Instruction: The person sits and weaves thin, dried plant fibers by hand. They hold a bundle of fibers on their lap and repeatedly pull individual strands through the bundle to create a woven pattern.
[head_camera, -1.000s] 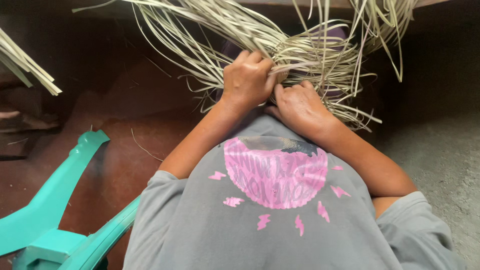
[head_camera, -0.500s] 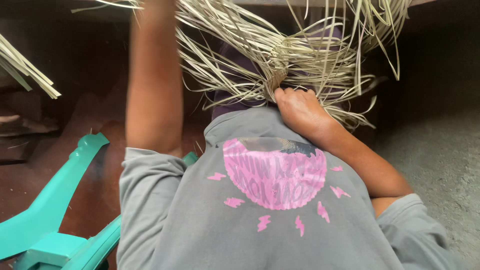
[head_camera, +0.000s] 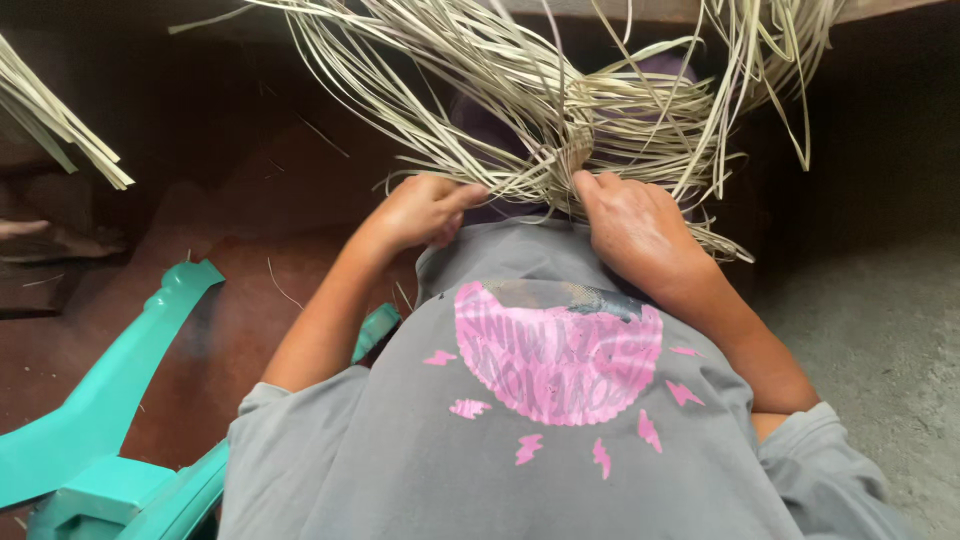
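Head view: left hand, right hand both clamped on woven strips.

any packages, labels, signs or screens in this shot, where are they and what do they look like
No packages, signs or screens in view.
Printed design: on the chest of the grey shirt, below both hands; a round pink shape with a scalloped lower edge, small pink bolt shapes around it, and a dark worn patch at its top.
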